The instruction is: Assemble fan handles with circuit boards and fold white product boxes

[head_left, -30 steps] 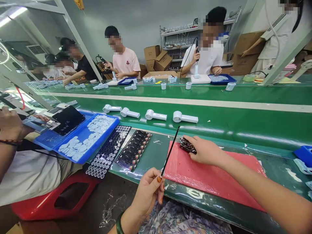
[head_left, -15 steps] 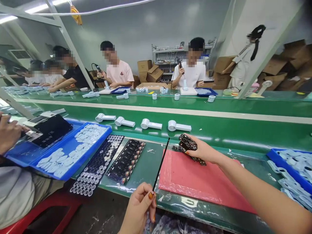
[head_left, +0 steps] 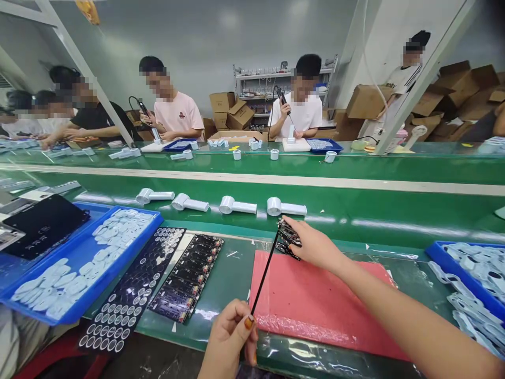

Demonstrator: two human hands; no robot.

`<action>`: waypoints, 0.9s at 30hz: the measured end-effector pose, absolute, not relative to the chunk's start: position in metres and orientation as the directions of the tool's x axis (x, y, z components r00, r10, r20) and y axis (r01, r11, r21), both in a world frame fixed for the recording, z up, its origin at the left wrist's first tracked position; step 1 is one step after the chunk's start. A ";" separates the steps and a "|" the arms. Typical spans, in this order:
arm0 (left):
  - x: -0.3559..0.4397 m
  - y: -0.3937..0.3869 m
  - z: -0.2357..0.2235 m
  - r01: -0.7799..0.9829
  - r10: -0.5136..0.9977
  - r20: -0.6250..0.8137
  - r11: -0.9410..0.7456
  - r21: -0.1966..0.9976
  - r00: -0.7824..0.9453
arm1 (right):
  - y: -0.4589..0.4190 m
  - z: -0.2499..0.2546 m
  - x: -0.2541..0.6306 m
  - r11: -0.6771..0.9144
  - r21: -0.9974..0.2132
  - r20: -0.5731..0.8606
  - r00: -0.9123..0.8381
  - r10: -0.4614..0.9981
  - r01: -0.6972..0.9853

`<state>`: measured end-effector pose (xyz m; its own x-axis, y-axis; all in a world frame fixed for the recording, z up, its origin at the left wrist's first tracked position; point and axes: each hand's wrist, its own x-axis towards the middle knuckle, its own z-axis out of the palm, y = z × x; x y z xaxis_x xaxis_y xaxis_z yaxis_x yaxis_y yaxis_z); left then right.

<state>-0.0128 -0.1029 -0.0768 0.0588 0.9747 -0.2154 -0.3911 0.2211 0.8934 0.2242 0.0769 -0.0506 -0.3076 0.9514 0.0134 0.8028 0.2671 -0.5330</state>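
A thin black strip (head_left: 265,275) is pinched at its lower end by my left hand (head_left: 233,334), slanting up and away over the left edge of a red mat (head_left: 315,302). Small dark circuit boards (head_left: 290,238) are gripped in a bunch by my right hand (head_left: 315,243), near the mat's far left corner. The strip's upper end meets or overlaps the bunch; I cannot tell whether they are joined. Left of the mat lies a panel of circuit boards (head_left: 188,279). Beside that panel is a black sheet with round white-ringed stickers (head_left: 114,319).
Blue trays of pale blue plastic parts stand at left (head_left: 59,319) and right (head_left: 437,251), with loose parts (head_left: 469,308) beside the right one. Several pale handheld fan bodies (head_left: 286,207) line the green belt (head_left: 355,202). Co-workers (head_left: 175,113) sit across it.
My right hand has shifted left, bringing the boards to the strip's upper end. My left hand keeps its pinch. The view has swung right, and a neighbour's hand at far left has left the picture.
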 end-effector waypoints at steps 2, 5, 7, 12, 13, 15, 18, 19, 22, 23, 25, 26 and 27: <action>-0.009 -0.102 -0.075 -0.393 0.975 -0.212 0.222 0.892 0.070 | 0.073 -0.049 0.215 0.268 -0.448 -0.032 -0.314 0.949 0.853; -0.006 -0.104 -0.076 -0.393 0.978 -0.190 0.210 0.895 0.090 | 0.067 -0.049 0.211 0.283 -0.341 -0.075 -0.327 0.942 0.896; -0.005 -0.107 -0.077 -0.391 0.978 -0.185 0.209 0.896 0.099 | 0.064 -0.049 0.211 0.320 -0.287 -0.083 -0.356 0.931 0.903; -0.006 -0.115 -0.078 -0.394 0.978 -0.186 0.210 0.895 0.098 | 0.064 -0.048 0.213 0.394 -0.209 -0.071 -0.416 0.907 0.895; -0.008 -0.117 -0.078 -0.395 0.978 -0.184 0.207 0.895 0.096 | 0.065 -0.048 0.214 0.397 -0.197 -0.066 -0.416 0.907 0.896; -0.011 -0.120 -0.078 -0.394 0.980 -0.177 0.200 0.897 0.093 | 0.067 -0.048 0.216 0.399 -0.173 -0.055 -0.413 0.909 0.901; -0.015 -0.124 -0.081 -0.387 0.983 -0.164 0.183 0.904 0.082 | 0.070 -0.048 0.219 0.399 -0.151 -0.050 -0.411 0.910 0.904; -0.016 -0.125 -0.082 -0.387 0.983 -0.164 0.183 0.904 0.081 | 0.070 -0.049 0.219 0.398 -0.146 -0.052 -0.409 0.911 0.905; -0.017 -0.125 -0.084 -0.394 0.980 -0.177 0.197 0.898 0.087 | 0.072 -0.049 0.217 0.388 -0.132 -0.066 -0.399 0.915 0.912; -0.017 -0.124 -0.083 -0.397 0.979 -0.182 0.203 0.895 0.090 | 0.072 -0.050 0.216 0.383 -0.127 -0.070 -0.393 0.917 0.915; -0.016 -0.119 -0.078 -0.406 0.980 -0.182 0.199 0.892 0.080 | 0.073 -0.051 0.212 0.373 -0.123 -0.075 -0.383 0.921 0.920; -0.015 -0.116 -0.073 -0.415 0.983 -0.174 0.186 0.891 0.065 | 0.073 -0.051 0.210 0.369 -0.127 -0.074 -0.380 0.922 0.921; -0.015 -0.111 -0.068 -0.431 0.985 -0.164 0.168 0.887 0.046 | 0.074 -0.050 0.209 0.365 -0.135 -0.070 -0.376 0.924 0.921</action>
<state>-0.0146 -0.1109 -0.0683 0.0456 0.9853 -0.1644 -0.4308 0.1678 0.8867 0.2093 0.0738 -0.0501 -0.3762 0.9238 -0.0705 0.9212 0.3648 -0.1351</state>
